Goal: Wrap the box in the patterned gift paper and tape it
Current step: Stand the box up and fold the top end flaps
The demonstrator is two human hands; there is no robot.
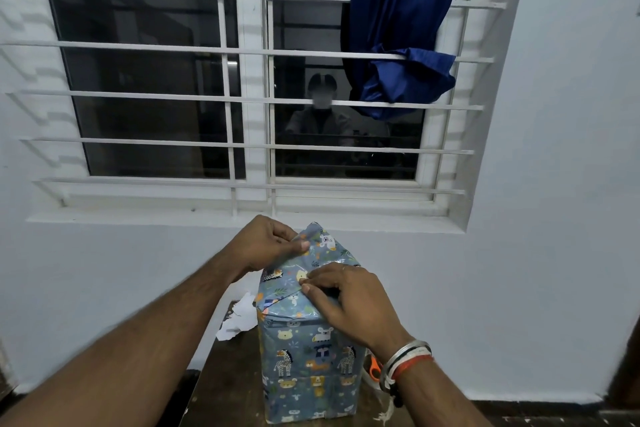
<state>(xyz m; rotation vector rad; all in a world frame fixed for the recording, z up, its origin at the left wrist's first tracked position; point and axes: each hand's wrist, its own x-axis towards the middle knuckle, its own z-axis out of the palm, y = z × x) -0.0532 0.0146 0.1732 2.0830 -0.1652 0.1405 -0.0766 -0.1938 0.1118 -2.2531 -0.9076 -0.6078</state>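
1. At the far left my left forearm comes in from the bottom corner, its elbow end cut off by the frame edge.
2. My left hand (268,241) is at the upper left of the box (304,367), its fingers closed in a pinch on the raised flap of gift paper (320,239); the fingertips fold into the paper, so I cannot make out how much of it they hold.
3. Some crumpled white paper scraps (239,319) lie on the wooden table (228,388) just left of the box, partly hidden behind my left arm.
4. The box stands upright in the middle of the table, wrapped in blue paper printed with animals; its top end is gathered into a peaked fold, and its bottom edge is close to the frame limit.
5. My right hand (349,305) lies on the top right of the box, fingers curled and pressing the folded paper seam down; I cannot tell whether a piece of tape is under the fingertips.
6. Bangles and threads (407,362) circle my right wrist.
7. Behind that wrist, orange scissor handles (375,369) show beside the box; the blades are hidden.
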